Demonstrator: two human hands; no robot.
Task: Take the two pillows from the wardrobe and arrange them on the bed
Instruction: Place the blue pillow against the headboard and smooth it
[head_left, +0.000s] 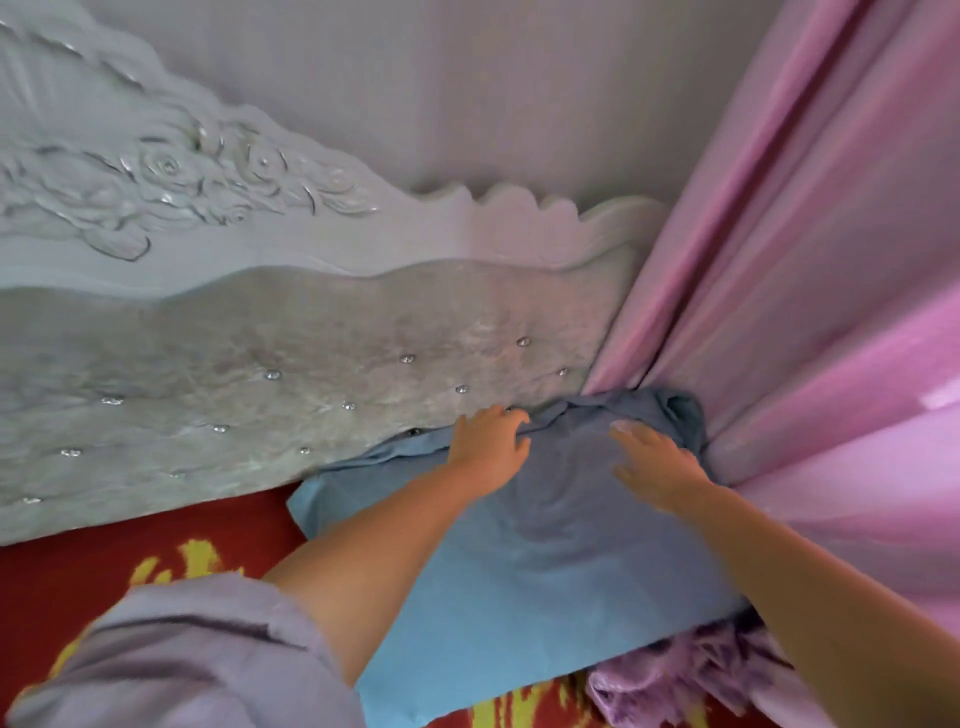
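Found the bed (104, 571) beneath both forearms, the headboard (260, 364) just beyond the left hand (488, 447), the curtain (805, 260) beside the right hand (660, 467). Found the pillow (545, 571) under both hands, wedged into that corner. Had the left hand curled on its rumpled edge, the right hand spread flat. Probably needed that edge tugged smooth, clear of the curtain.

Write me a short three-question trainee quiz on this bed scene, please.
1. True or false: the pillow lies on the floor.
2. The pillow's far edge meets the: A) headboard B) wardrobe C) lamp.
3. Fill in: the curtain beside the right hand is ____.
Key: 1 false, it lies on the bed; 2 A; 3 pink.
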